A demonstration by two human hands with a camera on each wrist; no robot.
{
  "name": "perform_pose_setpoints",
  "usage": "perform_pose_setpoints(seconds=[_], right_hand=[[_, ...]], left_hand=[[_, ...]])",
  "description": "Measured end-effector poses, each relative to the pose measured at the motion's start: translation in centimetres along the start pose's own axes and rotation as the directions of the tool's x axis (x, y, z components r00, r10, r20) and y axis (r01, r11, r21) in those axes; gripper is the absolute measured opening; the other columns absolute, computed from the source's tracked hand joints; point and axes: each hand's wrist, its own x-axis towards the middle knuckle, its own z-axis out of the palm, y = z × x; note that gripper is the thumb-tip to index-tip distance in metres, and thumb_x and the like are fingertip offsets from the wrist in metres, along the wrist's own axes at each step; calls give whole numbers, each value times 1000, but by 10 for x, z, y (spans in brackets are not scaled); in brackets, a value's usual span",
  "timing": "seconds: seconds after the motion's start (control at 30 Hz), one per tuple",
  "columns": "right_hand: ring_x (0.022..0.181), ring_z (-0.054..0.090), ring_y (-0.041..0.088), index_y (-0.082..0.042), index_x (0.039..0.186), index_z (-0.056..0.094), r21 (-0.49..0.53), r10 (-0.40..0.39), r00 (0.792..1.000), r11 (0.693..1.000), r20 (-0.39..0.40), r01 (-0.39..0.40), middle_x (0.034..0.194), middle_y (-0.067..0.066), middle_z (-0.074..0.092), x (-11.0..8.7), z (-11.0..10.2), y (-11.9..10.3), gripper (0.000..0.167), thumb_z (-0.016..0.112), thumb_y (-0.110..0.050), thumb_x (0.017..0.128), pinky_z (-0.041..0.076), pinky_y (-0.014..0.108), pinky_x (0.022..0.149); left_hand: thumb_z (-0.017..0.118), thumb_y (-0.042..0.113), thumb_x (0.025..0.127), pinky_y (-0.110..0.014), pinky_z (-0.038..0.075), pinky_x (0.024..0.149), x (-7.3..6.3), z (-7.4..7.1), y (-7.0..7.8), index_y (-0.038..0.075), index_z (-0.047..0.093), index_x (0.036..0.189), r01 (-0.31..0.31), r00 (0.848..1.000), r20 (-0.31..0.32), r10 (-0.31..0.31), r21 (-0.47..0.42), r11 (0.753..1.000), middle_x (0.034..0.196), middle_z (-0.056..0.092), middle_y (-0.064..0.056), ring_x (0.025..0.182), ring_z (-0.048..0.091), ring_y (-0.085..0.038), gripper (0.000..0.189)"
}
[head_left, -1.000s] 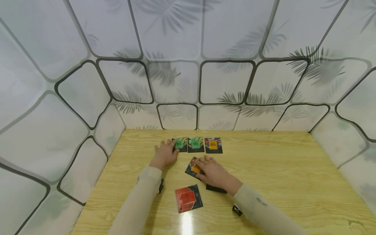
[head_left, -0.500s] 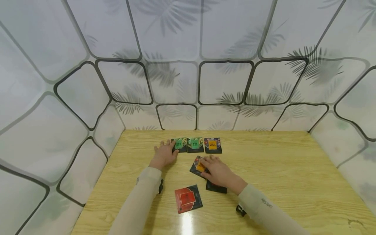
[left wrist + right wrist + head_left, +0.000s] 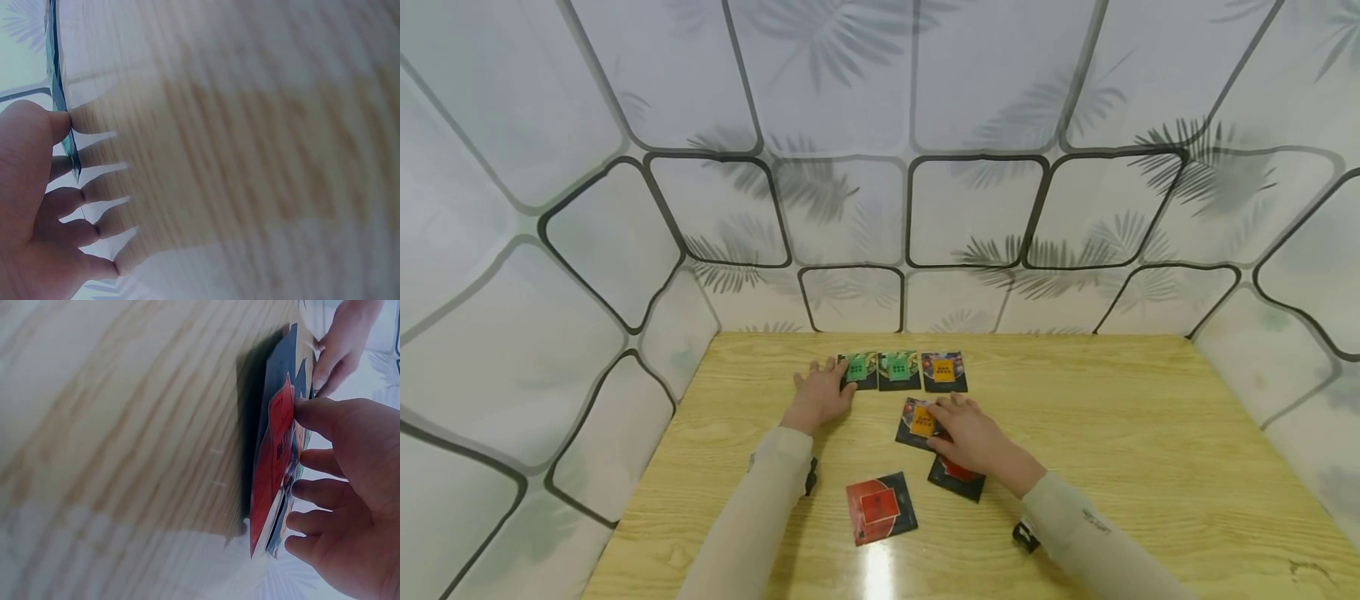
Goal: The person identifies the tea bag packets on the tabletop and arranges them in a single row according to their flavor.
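Three flat square packets lie in a row: a green-labelled packet [image 3: 859, 372] at the left, a second green-labelled packet [image 3: 898, 370], and an orange-labelled packet [image 3: 943, 372]. My left hand [image 3: 822, 393] has its fingers spread, with fingertips on the left end of the row. In the left wrist view its thumb touches the thin edge of that packet [image 3: 57, 87]. Below the row, my right hand [image 3: 973, 437] presses its extended fingers on another orange-labelled packet [image 3: 917, 422]. Beneath that hand a red-labelled packet [image 3: 957, 482] shows partly; the right wrist view shows its red face [image 3: 274, 447] close to the thumb.
Another red packet [image 3: 882, 507] lies turned at an angle between the forearms. The wooden table [image 3: 1112, 467] meets a patterned fabric wall [image 3: 977, 217] behind the row and at both sides. Light glares on the wood near the front.
My right hand has slid the orange-labelled packet to the right and turned it straighter. More of the red-labelled packet under that hand shows, slightly turned. The left hand stays in place.
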Motion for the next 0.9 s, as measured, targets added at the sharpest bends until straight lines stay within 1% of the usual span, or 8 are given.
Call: perform_pose_setpoints(seconds=[0.2,0.37,0.67,0.9], right_hand=[[147,40,57,-1,152,54,-4,12,1000,1000,12,-12,154,27,54,-3,-2,4,57,69,-29,104,33,68,122],[148,40,57,-3,153,53,-1,28,1000,1000,7,-28,155,25,53,-5,-4,9,58,69,-28,104,34,67,122],[149,37,59,-7,156,52,25,53,998,998,18,-54,157,25,52,-10,-6,23,57,69,-24,104,33,69,122],[145,38,64,-2,153,53,33,37,999,999,-1,-37,154,29,53,-17,-9,36,56,69,-19,103,34,71,119]], left_hand=[[44,43,113,-82,21,119,2,2,-2,13,35,166,5,1000,1,-5,0,1000,172,30,-21,157,25,-54,62],[45,42,112,-82,21,119,3,3,-3,13,35,166,4,1000,-4,-4,-7,1000,172,30,-21,157,24,-54,62],[44,44,113,-80,19,121,1,1,-2,15,33,167,6,1000,3,-6,3,1000,173,28,-20,158,23,-54,63],[43,45,113,-81,20,120,0,0,-1,15,32,167,3,1000,3,-3,0,1000,173,28,-20,158,23,-53,63]])
